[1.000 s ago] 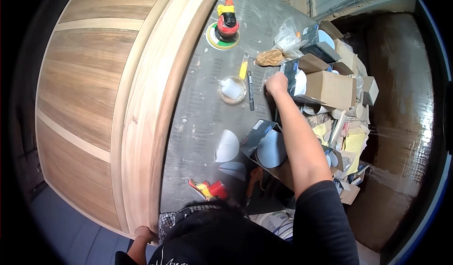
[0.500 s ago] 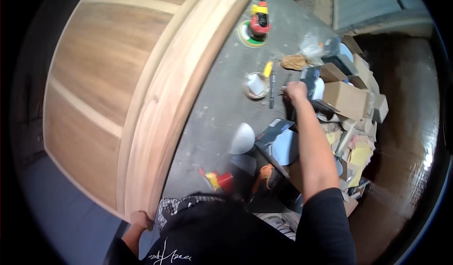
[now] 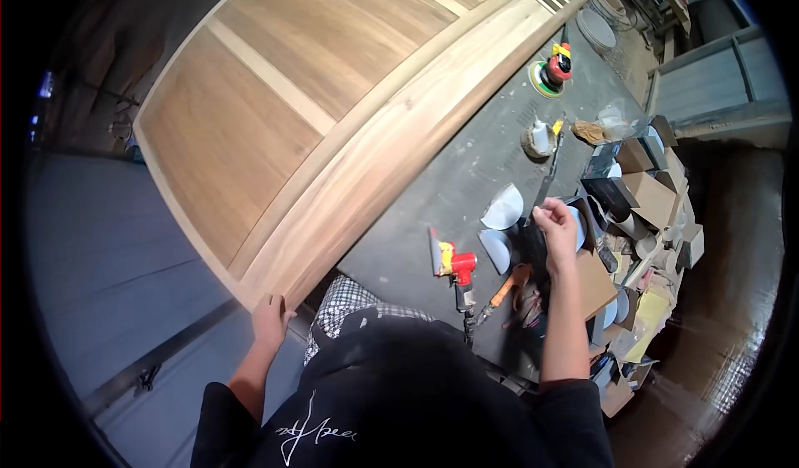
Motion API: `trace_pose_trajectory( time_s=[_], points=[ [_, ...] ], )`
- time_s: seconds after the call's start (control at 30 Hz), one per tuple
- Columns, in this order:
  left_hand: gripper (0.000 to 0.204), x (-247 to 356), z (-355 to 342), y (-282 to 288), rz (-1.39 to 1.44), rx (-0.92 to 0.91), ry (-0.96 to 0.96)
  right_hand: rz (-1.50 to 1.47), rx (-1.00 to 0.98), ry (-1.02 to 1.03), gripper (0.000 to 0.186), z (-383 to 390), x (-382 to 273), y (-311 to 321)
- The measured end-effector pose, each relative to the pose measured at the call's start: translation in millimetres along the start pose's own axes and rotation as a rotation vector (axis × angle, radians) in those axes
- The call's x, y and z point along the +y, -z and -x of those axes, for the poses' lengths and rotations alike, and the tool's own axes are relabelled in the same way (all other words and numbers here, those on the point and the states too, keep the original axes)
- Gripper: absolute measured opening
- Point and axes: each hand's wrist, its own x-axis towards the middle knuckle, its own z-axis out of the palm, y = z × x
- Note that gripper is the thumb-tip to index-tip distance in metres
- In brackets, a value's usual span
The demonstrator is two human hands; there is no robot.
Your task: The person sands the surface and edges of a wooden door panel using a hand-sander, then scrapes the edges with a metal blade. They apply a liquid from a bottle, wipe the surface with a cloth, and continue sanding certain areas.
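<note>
My left hand (image 3: 271, 318) grips the near edge of the pale wooden panel (image 3: 258, 135). My right hand (image 3: 556, 226) is pinched over the grey bench beside a long dark, thin shape (image 3: 549, 176); I cannot make out what, if anything, is between its fingertips. To its left lie white and blue-grey sanding discs (image 3: 502, 207). A red-and-yellow sander (image 3: 462, 264) and an orange-handled tool (image 3: 514, 281) lie nearer me. A small white bottle (image 3: 541, 137) sits in a round holder farther up.
A round-pad sander (image 3: 556, 70) lies at the bench's (image 3: 399, 226) far end. Open cardboard boxes (image 3: 645, 197), discs and papers crowd its right side. Buckets (image 3: 595, 27) stand beyond. A dark glossy surface (image 3: 732, 285) is at the right rim.
The view has swung, shifting panel and bench up and rightward in the picture. My right hand has drawn back from the upper boxes toward me; my left stays on the panel's edge.
</note>
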Motion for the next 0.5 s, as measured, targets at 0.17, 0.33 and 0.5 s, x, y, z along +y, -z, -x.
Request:
trace_pose_trajectory(
  time_s=[0.17,0.33,0.5],
  points=[
    [0.044,-4,19,-20,0.073,0.209,0.053,-0.182,0.003,0.119,0.019,56,-30,-74],
    [0.047,-12,22,-27,0.138,0.257,0.101,-0.155,-0.156,0.182,0.017,71,-53,-130],
    [0.046,-16,20,-26,0.080,0.232,0.104,-0.136,-0.366,0.008,0.017,111,-26,-184]
  ],
)
